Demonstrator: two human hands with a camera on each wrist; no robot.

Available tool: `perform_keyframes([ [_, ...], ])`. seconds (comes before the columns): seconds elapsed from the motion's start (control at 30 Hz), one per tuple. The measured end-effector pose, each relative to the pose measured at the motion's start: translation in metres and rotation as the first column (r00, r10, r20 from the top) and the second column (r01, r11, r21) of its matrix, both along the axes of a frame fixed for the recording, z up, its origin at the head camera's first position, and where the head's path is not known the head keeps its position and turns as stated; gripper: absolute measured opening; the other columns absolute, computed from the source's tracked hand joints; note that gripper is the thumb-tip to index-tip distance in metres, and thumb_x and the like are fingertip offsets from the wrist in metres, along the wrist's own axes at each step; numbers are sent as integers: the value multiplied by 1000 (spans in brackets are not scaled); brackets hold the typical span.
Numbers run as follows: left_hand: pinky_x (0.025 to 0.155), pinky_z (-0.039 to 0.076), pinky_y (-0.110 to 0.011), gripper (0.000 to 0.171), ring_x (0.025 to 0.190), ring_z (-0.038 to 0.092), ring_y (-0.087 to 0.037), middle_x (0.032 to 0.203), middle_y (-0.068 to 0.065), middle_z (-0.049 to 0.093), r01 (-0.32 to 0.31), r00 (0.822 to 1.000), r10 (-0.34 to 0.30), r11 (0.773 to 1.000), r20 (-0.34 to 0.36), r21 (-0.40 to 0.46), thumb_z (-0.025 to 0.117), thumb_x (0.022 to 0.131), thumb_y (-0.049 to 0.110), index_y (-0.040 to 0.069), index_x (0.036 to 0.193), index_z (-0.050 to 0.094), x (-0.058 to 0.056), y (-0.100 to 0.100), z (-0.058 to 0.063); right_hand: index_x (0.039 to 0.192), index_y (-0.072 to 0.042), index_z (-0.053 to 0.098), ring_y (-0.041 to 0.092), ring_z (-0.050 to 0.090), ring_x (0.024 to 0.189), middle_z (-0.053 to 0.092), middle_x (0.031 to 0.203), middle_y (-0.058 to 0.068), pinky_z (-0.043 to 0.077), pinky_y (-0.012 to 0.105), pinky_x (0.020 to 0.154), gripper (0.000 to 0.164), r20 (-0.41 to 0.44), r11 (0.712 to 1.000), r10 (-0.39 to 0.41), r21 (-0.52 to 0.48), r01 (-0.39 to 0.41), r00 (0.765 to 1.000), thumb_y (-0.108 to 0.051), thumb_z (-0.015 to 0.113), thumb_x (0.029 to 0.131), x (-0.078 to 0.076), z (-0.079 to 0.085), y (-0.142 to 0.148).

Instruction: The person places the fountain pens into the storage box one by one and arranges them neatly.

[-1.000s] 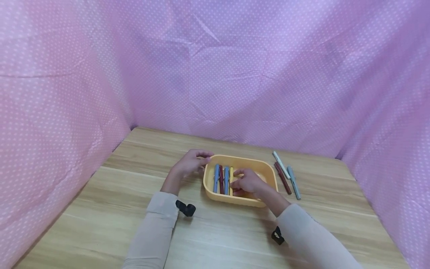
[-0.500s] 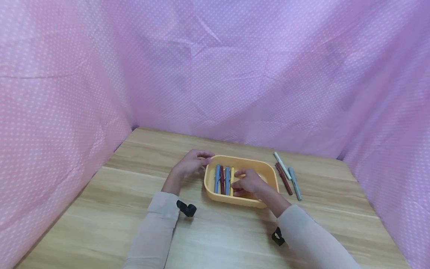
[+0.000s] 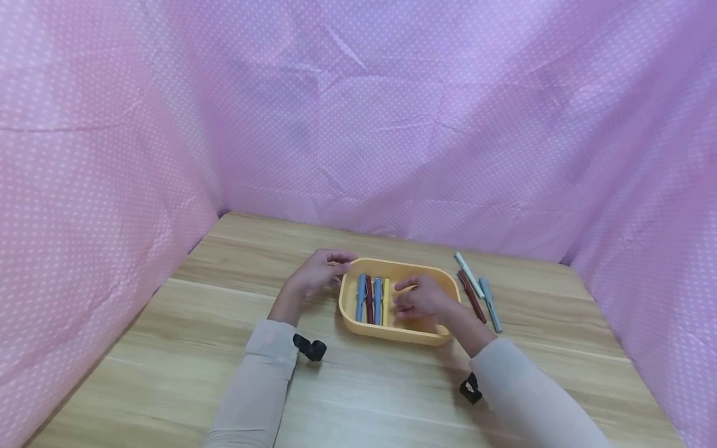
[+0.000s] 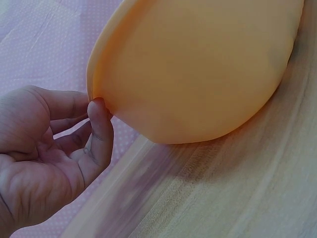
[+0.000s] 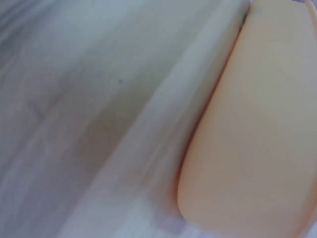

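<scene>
A yellow tray [image 3: 392, 335] rests on the wooden table. In its left half a blue pen [image 3: 361, 298], a dark red pen [image 3: 369, 300], a second blue pen [image 3: 378, 302] and a yellow pen [image 3: 386, 303] lie side by side. My left hand [image 3: 316, 272] pinches the tray's left rim between thumb and fingers, plain in the left wrist view, where the tray wall [image 4: 198, 74] fills much of the picture. Over the tray's right half is my right hand [image 3: 422, 298], fingers spread and holding nothing, a small gap from the yellow pen. The right wrist view shows no hand, only the tray's outer wall [image 5: 252, 129].
Right of the tray, a white pen [image 3: 469, 275], another dark red pen [image 3: 472, 297] and a grey-green pen [image 3: 490, 305] lie on the table [image 3: 358, 398]. The white pen touches or nearly touches the red one. Pink dotted cloth [image 3: 392, 155] hangs around the table.
My right hand has let go of the yellow pen and drawn back a little to the right. The yellow pen stays in the row. My left hand has kept its place.
</scene>
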State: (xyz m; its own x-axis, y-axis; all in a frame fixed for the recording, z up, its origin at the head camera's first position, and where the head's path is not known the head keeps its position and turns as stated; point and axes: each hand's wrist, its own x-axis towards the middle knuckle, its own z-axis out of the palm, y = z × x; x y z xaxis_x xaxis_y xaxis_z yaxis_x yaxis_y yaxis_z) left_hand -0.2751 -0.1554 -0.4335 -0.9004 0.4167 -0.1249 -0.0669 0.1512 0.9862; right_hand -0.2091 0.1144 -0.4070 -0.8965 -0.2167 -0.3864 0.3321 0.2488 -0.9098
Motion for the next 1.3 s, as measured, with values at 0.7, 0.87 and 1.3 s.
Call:
perform_keyframes([
  [0.7, 78, 62, -36, 32, 99, 70, -25, 128, -12, 67, -3, 1000, 3, 999, -10, -39, 62, 103, 12, 7, 134, 65, 3, -3, -1, 140, 16, 41, 20, 65, 87, 65, 106, 14, 62, 30, 80, 46, -78, 999, -18, 27, 20, 997, 5, 58, 99, -3, 48, 62],
  [0.87, 79, 62, -36, 32, 101, 69, -26, 128, -12, 67, -6, 1000, 6, 999, -3, -39, 62, 103, 13, 7, 134, 65, 0, -4, 0, 144, 16, 36, 18, 62, 90, 60, 106, 11, 61, 28, 84, 50, -79, 997, -27, 64, 32, 997, 0, 57, 102, -7, 60, 82],
  [1.3, 78, 62, -36, 31, 99, 69, -26, 127, -11, 68, 20, 1000, -20, 999, 3, -29, 63, 102, 11, 8, 133, 66, -15, -6, -3, 144, 17, 35, 23, 64, 99, 60, 113, 12, 59, 42, 94, 51, -146, 964, 0, 263, 39, 989, -8, 56, 104, -12, 62, 141],
])
